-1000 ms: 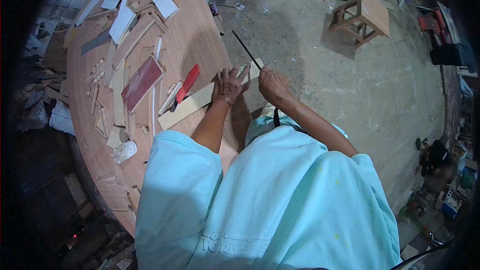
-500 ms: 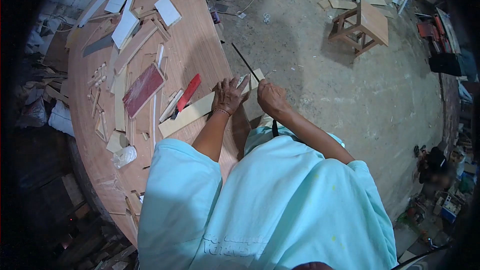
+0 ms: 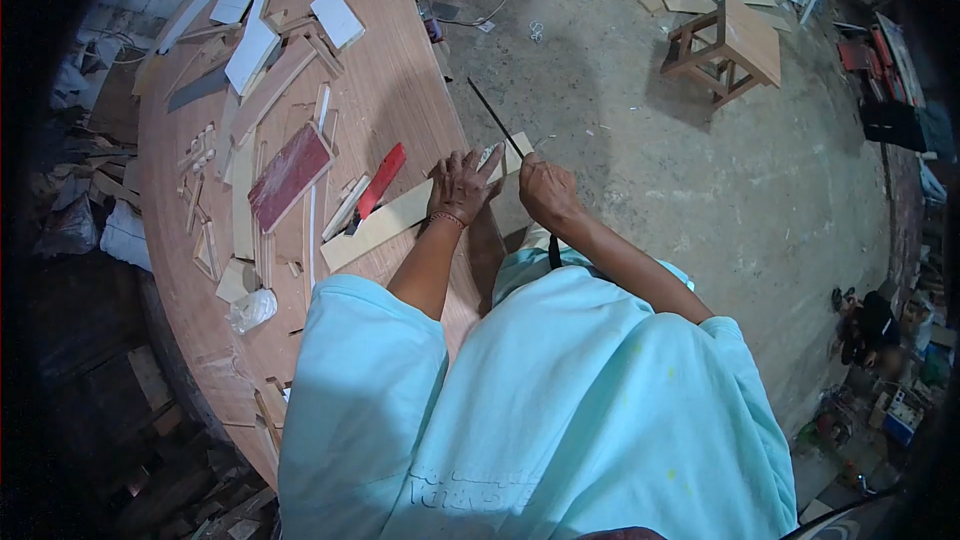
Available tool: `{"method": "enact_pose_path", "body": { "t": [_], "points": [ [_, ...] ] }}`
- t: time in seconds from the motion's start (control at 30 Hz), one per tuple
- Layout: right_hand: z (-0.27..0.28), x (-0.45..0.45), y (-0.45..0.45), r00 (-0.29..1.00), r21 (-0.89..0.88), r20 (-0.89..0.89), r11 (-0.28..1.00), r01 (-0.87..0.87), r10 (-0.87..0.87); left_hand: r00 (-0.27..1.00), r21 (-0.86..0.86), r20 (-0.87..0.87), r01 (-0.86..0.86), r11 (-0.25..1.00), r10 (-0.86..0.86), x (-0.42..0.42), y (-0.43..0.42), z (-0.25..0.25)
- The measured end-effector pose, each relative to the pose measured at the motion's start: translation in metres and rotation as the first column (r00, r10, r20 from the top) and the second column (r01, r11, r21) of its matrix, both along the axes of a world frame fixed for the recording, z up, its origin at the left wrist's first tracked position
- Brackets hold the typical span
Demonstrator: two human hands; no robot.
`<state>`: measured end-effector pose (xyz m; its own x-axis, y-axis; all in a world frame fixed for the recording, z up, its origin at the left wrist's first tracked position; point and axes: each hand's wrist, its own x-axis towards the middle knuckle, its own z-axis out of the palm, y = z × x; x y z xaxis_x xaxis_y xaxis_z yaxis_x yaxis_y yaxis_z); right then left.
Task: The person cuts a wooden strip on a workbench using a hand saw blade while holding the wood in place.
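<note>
A pale wooden board point(image 3: 385, 228) lies slanting across the table, its far end past the edge. My left hand point(image 3: 460, 188) rests on the board near that edge, fingers spread and pressing down flat. My right hand point(image 3: 548, 192) is closed around the handle end of a hand saw point(image 3: 493, 117), seen nearly edge-on as a thin dark blade. The blade crosses the board's overhanging end. A small whitish patch shows beside my left fingers; I cannot make it out. Left of the board lies a red-handled tool point(image 3: 381, 179), its dark end close to the board.
The wooden table point(image 3: 400, 90) carries a dark red panel point(image 3: 292, 176), white panels point(image 3: 338, 18), wood strips and a crumpled clear plastic item point(image 3: 254, 311). A wooden stool point(image 3: 735, 45) stands on the concrete floor point(image 3: 700, 200). Clutter lines the right wall.
The whole view has shifted slightly. My right hand and the saw are almost in the same place against the board, and my left hand stays on the board.
</note>
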<state>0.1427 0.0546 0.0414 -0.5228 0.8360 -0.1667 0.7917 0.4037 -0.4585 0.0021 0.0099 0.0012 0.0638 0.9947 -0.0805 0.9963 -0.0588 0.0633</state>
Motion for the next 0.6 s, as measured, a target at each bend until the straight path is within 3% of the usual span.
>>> {"method": "enact_pose_path", "body": {
  "t": [0.33, 0.43, 0.53, 0.6],
  "points": [
    [0.0, 0.0, -0.002, 0.994, 0.102, 0.094, 0.992, -0.074, 0.064, 0.999, 0.026, -0.034, 0.015, 1.0, -0.014, -0.001, 0.001, -0.003],
    [0.003, -0.005, -0.001, 0.986, 0.156, 0.145, 0.982, -0.107, 0.085, 1.0, 0.045, 0.028, -0.012, 0.999, 0.011, -0.002, -0.001, -0.01],
    [0.0, -0.015, 0.008, 0.987, 0.102, 0.133, 0.99, -0.101, 0.087, 0.997, 0.129, -0.07, 0.033, 0.991, -0.024, -0.002, -0.002, -0.012],
    [-0.021, -0.026, 0.02, 0.991, -0.094, -0.112, 0.992, -0.089, 0.078, 0.991, -0.07, -0.035, -0.134, 0.988, 0.132, -0.002, -0.001, -0.006]
  ]
}}
